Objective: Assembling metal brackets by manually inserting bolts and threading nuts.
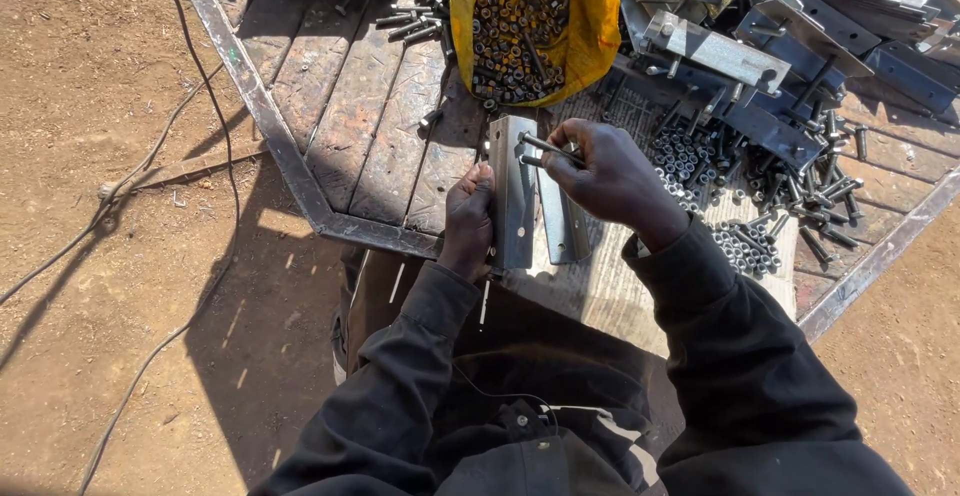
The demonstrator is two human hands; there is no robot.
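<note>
So here the left hand [468, 218] is wrapped around the lower edge of a galvanized steel bracket [513, 193], holding it upright just above the near edge of the wooden worktop [360, 116], and the right hand [610, 178] has its fingers pinched on a bolt [548, 146] whose tip sits right at the top of the bracket, apparently at a hole there, though the hole itself isn't really visible from this angle. Both hands are closed on their own thing, near each other but not touching. If you ask me, the trick with this kind of step is keeping the bracket dead steady with the holding hand while the bolt goes in square to the face; come in tilted and it'll bind or skate off the zinc. I'd grip the bracket a bit higher so it doesn't wobble, and keep the thumb clear of the edge since those stamped edges look sharp. Handy that the supplies are close: a yellow sack [525, 21] full of fasteners sits just behind the bracket, loose nuts and bolts [745, 211] are scattered to the right, and a stack of more brackets [790, 46] lies beyond that. A second bracket piece [562, 221] lies flat just under the right hand.
</note>
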